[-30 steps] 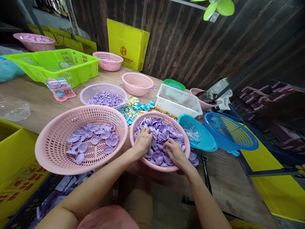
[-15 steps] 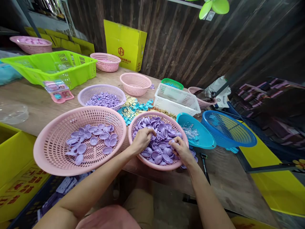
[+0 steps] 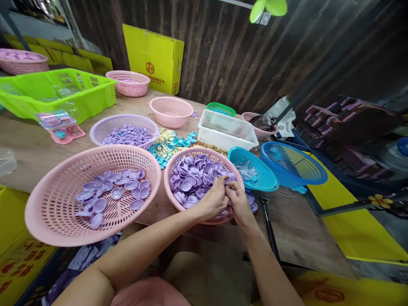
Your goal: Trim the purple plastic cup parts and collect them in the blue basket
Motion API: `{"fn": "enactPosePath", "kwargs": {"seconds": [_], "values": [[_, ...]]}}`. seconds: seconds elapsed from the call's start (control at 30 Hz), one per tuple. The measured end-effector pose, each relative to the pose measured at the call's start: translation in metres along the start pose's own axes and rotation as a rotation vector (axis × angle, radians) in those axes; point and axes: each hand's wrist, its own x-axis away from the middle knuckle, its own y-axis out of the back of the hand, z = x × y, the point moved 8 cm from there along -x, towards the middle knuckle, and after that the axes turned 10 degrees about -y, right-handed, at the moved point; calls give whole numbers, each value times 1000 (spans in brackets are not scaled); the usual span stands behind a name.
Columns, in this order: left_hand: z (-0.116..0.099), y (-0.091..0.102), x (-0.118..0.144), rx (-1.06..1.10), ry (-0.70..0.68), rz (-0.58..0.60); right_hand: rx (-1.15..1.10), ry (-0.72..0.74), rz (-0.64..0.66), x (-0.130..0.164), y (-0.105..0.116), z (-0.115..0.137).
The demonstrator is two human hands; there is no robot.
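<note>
Purple plastic shells (image 3: pixel 186 185) fill the round pink basket (image 3: pixel 167 182) right in front of me, placed so close, I'd judge, that both hands reach them without stretching. My left hand (image 3: pixel 215 199) is bent over the heap, fingers nearly closed in a pinch; my right hand (image 3: pixel 241 205) is half curled and meets it at the fingertips, perhaps so one can steady the other. A shell may sit between them, but my fingers cover the spot and I cannot tell. To my left, the wide pink basket (image 3: pixel 52 204) holds a thinner scatter of similar shells, seemingly set apart from the heap. A black-handled tool (image 3: pixel 270 229) lies on the desk (image 3: pixel 302 238), clear of both baskets.
</note>
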Motion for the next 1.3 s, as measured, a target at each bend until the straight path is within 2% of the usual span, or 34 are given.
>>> {"fn": "enactPosePath", "kwargs": {"seconds": [0.1, 0.17, 0.23, 0.27, 0.33, 0.43, 0.57, 0.67, 0.7, 0.77, 0.8, 0.83, 0.9, 0.97, 1.0, 1.07, 1.17, 1.23, 1.3], "values": [[-9, -11, -4, -35, -104, 112, 100, 20, -203, 2, 44, -6], [-3, -3, -4, -137, -116, 153, 286, -17, -397, 0, 87, -13], [11, 11, -3, -287, -91, 184, 565, -60, -617, -2, 131, -18], [19, 18, -1, -363, -71, 202, 622, -77, -662, -6, 147, -22], [35, 29, 4, -485, -21, 252, 694, -99, -715, -15, 168, -31], [45, 31, 10, -604, 12, 342, 731, -92, -758, -28, 173, -41], [49, 19, 6, -696, 39, 458, 756, -71, -818, -35, 160, -49], [52, 13, -3, -653, 72, 439, 747, -54, -917, -23, 153, -43], [53, 13, -5, -633, 79, 425, 750, 2, -970, -15, 150, -34], [54, 11, -8, -612, 85, 408, 774, 204, -1027, 3, 134, -8], [55, 10, -9, -608, 84, 408, 798, 327, -990, 9, 119, 6], [55, 10, -9, -603, 81, 410, 825, 433, -889, 11, 101, 18], [54, 8, -7, -607, 54, 432, 891, 535, -554, 7, 55, 31], [51, 7, -5, -632, 10, 469, 1004, 489, -255, -1, 11, 29], [51, 9, -3, -650, 0, 473, 1091, 412, -167, -6, -6, 24], [49, 20, -2, -665, 15, 402, 1287, 226, -103, -16, -26, 10], [44, 52, 0, -496, 89, 120, 1490, 66, -122, -23, -40, 1], [46, 69, 7, -169, 193, -41, 1526, 49, -125, -25, -46, 1], [53, 72, 17, 255, 335, -141, 1523, 37, -119, -28, -48, 1]]}}
